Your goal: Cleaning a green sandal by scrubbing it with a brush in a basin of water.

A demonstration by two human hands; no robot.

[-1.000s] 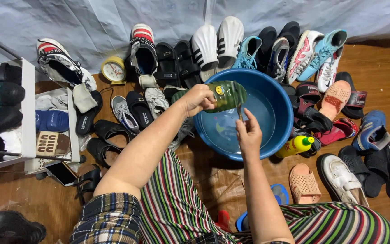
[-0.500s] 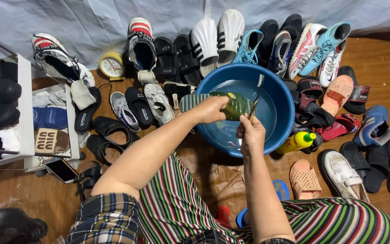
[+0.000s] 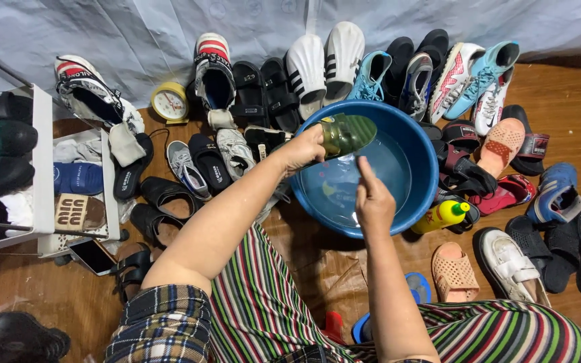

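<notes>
Gripping green sandal (image 3: 345,133), left hand (image 3: 302,149), possibly brushing

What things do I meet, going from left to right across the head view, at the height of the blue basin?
White shoe rack → left hand → green slipper held in it → blue basin → right hand in front of it → yellow bottle with green cap → blue shoe.

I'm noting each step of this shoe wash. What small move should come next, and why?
Probably bring the right hand up to scrub the green slipper. The left hand holds it over the blue basin of water, and the right hand sits just below it.
</notes>
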